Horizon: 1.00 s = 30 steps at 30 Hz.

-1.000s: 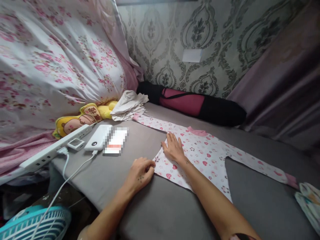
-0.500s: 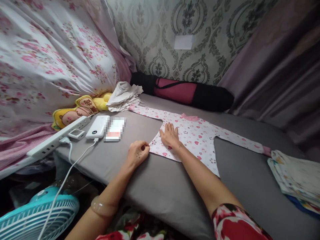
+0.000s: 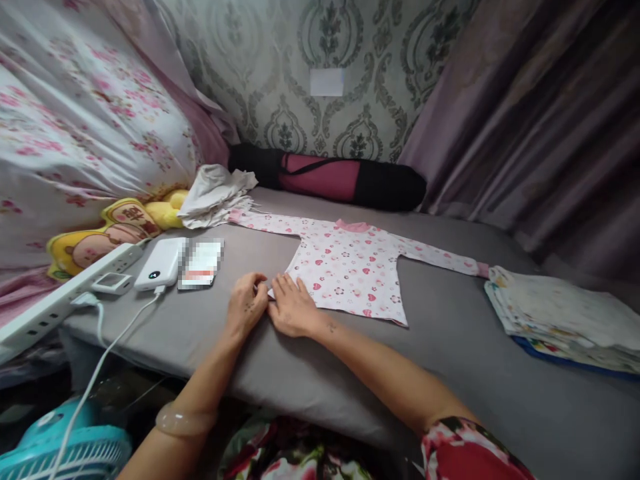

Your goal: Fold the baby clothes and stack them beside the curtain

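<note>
A child's long-sleeved shirt point(image 3: 345, 267), white with pink hearts and flowers, lies spread out on the grey sheet, its sleeves stretched to both sides. The neckband and cuffs are pink. My left hand point(image 3: 247, 303) is closed at the shirt's lower left corner, pinching the hem between thumb and fingers. Close beside it, my right hand point(image 3: 293, 307) rests flat on the same corner, fingers extended and partly covering the fabric. The fingertips of the left hand are partly hidden behind the knuckles.
To the left are a power strip point(image 3: 70, 300), a white power bank point(image 3: 163, 263) with a cable, and a phone point(image 3: 201, 263). A crumpled white cloth point(image 3: 215, 193) and yellow plush point(image 3: 105, 233) lie behind. Folded clothes point(image 3: 560, 313) sit right; a long bag point(image 3: 325, 177) lies along the wall.
My right hand has slid from the shirt's left side down to its lower left corner, next to my left hand, which still pinches there. The camera view has turned slightly right.
</note>
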{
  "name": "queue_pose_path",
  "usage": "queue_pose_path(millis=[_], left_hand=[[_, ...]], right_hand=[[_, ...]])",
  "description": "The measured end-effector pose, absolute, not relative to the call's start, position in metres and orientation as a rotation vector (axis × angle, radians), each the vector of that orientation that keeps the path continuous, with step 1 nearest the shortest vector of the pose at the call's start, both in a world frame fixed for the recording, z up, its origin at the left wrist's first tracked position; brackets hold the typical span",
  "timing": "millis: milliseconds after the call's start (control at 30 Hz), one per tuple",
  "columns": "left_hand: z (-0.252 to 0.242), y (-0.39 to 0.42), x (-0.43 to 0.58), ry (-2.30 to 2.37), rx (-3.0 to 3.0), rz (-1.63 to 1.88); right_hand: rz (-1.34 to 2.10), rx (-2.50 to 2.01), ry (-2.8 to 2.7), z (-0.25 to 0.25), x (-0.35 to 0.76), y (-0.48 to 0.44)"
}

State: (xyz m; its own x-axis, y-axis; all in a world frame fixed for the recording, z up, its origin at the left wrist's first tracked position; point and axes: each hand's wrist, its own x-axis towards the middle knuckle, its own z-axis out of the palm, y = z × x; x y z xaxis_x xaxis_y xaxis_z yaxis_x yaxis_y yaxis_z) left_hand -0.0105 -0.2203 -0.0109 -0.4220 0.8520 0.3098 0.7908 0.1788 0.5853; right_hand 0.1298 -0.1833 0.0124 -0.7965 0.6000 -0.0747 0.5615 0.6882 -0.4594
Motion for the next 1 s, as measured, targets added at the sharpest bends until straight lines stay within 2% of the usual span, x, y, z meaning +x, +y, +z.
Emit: queue_pose_path(millis=[200,267,367,467,700,867,1000], left_hand=[[-0.008,-0.218,-0.015,2.295,1.701,0.971],[-0.004,-0.215,-0.008,2.253,1.836,0.896],[0.001,-0.205,0.01,2.07,2.077,0.767],[0.0,-0.192,0.032,1.846,2.27,0.605],[0.014,-0.162,0.048,1.625,2.346,0.349],[0.041,-0.136,0.061,1.714,2.253,0.197],[0.038,-0.114,0.089,1.684,2.253,0.348]], right_hand=[[1.017,-0.446,-2.823,0.044,0.177,-0.184],[0.891,-0.626,-2.707,0.046,0.201,-0.166],[0.596,-1.142,-2.604,0.036,0.236,-0.138],[0.533,-1.397,-2.638,0.021,0.266,-0.124],[0.547,-1.407,-2.687,0.013,0.331,-0.138],[0.637,-1.373,-2.724,0.025,0.37,-0.138],[0.622,-1.367,-2.647,0.036,0.373,-0.117]])
